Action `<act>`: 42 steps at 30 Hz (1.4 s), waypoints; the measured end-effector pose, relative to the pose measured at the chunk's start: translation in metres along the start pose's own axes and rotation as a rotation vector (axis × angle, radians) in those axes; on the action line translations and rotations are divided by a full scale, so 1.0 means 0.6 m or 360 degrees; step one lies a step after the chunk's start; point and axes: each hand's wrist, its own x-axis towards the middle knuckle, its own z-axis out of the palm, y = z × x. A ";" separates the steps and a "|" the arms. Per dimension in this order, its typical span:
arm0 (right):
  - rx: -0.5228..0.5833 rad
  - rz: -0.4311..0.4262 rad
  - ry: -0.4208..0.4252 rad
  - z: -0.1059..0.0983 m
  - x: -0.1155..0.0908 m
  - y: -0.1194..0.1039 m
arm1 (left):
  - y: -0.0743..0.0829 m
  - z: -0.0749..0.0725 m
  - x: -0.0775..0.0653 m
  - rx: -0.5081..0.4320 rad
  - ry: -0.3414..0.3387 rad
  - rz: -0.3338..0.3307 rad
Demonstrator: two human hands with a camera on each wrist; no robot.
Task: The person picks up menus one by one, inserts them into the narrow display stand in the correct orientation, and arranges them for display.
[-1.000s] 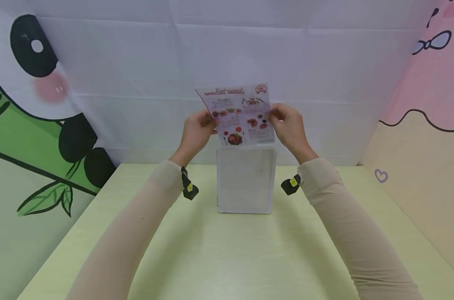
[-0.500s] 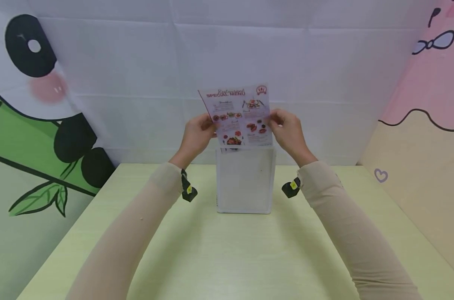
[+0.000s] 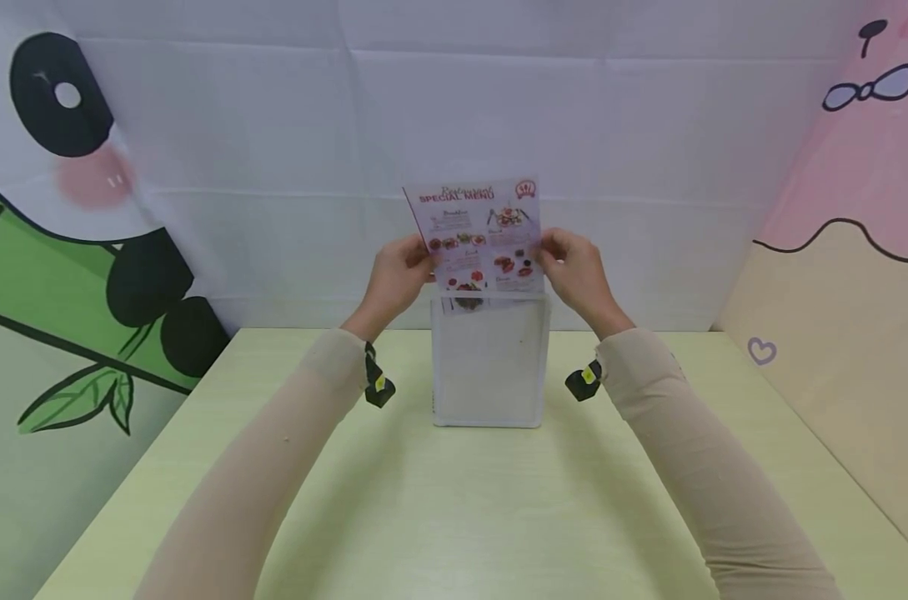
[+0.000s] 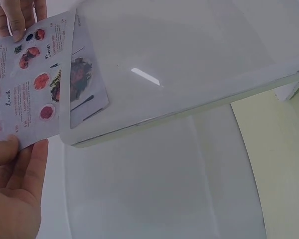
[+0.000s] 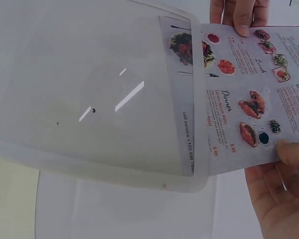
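The holder (image 3: 488, 367) stands on the table (image 3: 454, 508), before the wall (image 3: 454, 108). Between left hand (image 3: 395, 273) and right hand (image 3: 576, 268), the menu (image 3: 491, 233) dips behind the holder's upper front.

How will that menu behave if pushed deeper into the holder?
The menu looks thin, so it is probably light and might buckle under a hard push. It stands unsagging above the left hand and right hand, suggesting some stiffness.

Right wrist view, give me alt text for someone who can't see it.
The left hand and right hand pinch opposite edges of a printed menu with food pictures, its bottom end visible through a transparent holder.
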 end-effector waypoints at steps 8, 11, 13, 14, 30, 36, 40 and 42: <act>0.0012 0.0016 -0.0029 0.002 -0.004 0.011 | 0.000 0.002 -0.006 0.0045 -0.0030 -0.0010; 0.0029 0.0032 -0.0029 0.002 -0.005 0.012 | 0.001 0.003 -0.007 0.0061 -0.0033 -0.0002; 0.0055 0.0034 -0.0019 0.002 -0.006 0.012 | 0.001 0.004 -0.008 0.0071 -0.0038 0.0009; 0.0061 0.0032 -0.0014 0.002 -0.006 0.012 | 0.001 0.005 -0.008 0.0081 -0.0042 0.0013; 0.0055 0.0061 -0.0063 0.002 -0.014 0.029 | -0.005 0.013 -0.011 0.0110 -0.0092 0.0020; 0.0046 0.0082 -0.0057 0.004 -0.019 0.032 | -0.007 0.014 -0.012 0.0143 -0.0100 0.0027; 0.0059 0.0084 -0.0055 0.005 -0.020 0.035 | -0.008 0.014 -0.010 0.0186 -0.0106 0.0028; 0.0058 0.0080 -0.0058 0.005 -0.020 0.037 | -0.009 0.014 -0.008 0.0224 -0.0105 0.0030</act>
